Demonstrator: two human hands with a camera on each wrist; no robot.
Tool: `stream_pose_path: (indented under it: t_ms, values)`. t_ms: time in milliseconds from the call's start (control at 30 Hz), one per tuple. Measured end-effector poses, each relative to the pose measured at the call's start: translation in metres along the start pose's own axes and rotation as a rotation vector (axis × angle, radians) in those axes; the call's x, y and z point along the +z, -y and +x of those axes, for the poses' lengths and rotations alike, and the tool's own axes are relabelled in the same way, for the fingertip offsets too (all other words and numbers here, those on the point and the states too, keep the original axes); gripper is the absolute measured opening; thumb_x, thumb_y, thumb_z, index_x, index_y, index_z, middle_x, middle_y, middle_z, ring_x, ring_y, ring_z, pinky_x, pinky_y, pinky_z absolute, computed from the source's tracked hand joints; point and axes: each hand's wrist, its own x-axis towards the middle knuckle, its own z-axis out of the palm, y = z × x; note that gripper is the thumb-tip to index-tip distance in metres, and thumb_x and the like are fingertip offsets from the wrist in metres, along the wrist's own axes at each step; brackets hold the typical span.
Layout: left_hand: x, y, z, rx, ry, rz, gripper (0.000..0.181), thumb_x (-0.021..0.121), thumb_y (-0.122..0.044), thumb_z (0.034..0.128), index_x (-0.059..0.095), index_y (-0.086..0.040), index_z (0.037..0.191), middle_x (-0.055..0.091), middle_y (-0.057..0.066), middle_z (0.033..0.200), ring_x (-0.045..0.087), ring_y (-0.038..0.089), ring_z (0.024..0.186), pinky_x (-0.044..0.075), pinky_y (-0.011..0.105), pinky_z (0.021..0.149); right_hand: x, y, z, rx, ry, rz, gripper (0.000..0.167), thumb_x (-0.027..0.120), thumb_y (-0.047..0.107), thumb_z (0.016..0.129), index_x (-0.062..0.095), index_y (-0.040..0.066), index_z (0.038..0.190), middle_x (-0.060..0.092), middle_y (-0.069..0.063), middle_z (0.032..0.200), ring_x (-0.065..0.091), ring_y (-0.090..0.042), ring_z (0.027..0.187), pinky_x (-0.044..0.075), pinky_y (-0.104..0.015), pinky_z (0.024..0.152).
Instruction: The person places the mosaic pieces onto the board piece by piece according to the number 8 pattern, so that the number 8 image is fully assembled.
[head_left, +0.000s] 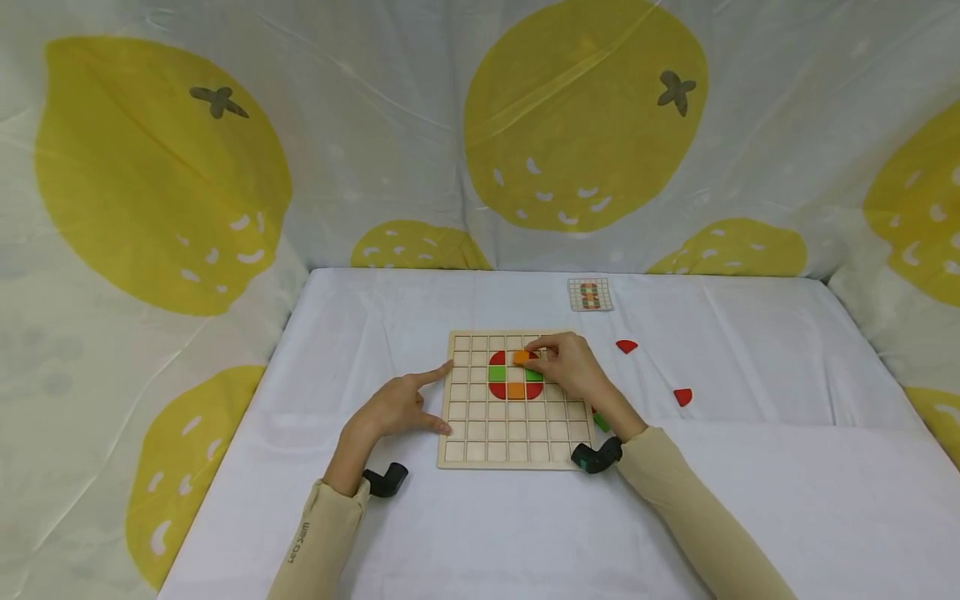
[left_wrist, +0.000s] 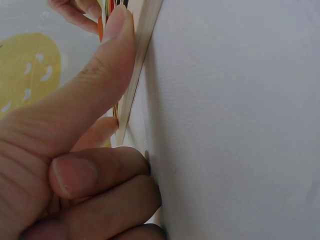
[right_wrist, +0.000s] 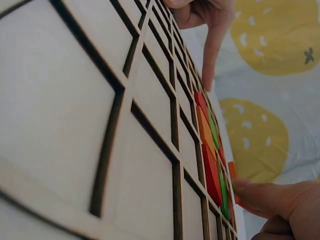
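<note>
A wooden grid board (head_left: pixel 480 432) lies on the table. My right hand (head_left: pixel 572 365) pinches an orange square tile (head_left: pixel 521 357) between thumb and forefinger, over the gap between the two upper red pieces; the right wrist view shows this orange tile (right_wrist: pixel 232 172) tilted at the fingertips. Set in the grid are red quarter-round pieces (head_left: pixel 497 391), green square tiles (head_left: pixel 497 374) and another orange tile (head_left: pixel 516 391), forming a ring. Thumb and forefinger of my left hand (head_left: pixel 395 406) stretch out and touch the board's left edge; its other fingers are curled in the left wrist view.
Beyond the board lies a small pattern card (head_left: pixel 590 295). Two loose red quarter-round pieces (head_left: pixel 627 346) are to the right. A green piece (head_left: pixel 601 422) sits by the board's right edge, partly hidden by my right forearm. Lemon-printed cloth (head_left: pixel 585 117) surrounds the table.
</note>
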Motion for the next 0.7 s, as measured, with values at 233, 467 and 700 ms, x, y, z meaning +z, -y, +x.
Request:
stream_pose_path:
  t_ms: [233,467,700]
  values:
    - [0.0002,-0.0001,0.0003,-0.001,0.004,0.001,0.108,0.094,-0.036,0.0721,0.034,-0.034,0.162,0.032,-0.005,0.060,0.029,0.011,0.056,0.027,0.027,0.058,0.0028,0.0013,0.0033,0.012,0.003,0.002,0.029,0.083,0.023,0.090,0.079,0.009,0.115,0.040,0.002,0.058,0.033,-0.013,0.052,0.026,-0.024,0.052]
    - [0.0000,-0.0008,-0.0003,-0.007,-0.002,0.000,0.108,0.095,-0.036,0.0718,0.035,-0.034,0.162,0.031,-0.005,0.061,0.028,0.012,0.058,0.027,0.028,0.059,0.0047,-0.0018,0.0038,0.000,-0.008,0.021,0.027,0.083,0.023,0.090,0.080,0.011,0.114,0.037,0.003,0.058,0.031,-0.013,0.052,0.024,-0.023,0.052]
    - [0.0000,-0.0015,-0.0002,-0.013,-0.003,-0.009,0.108,0.095,-0.036,0.0716,0.035,-0.034,0.162,0.032,-0.004,0.061,0.029,0.012,0.058,0.027,0.028,0.059,0.0077,-0.0018,0.0068,-0.012,-0.015,0.025,0.026,0.083,0.022,0.089,0.081,0.010,0.113,0.036,0.003,0.058,0.029,-0.012,0.055,0.027,-0.024,0.057]
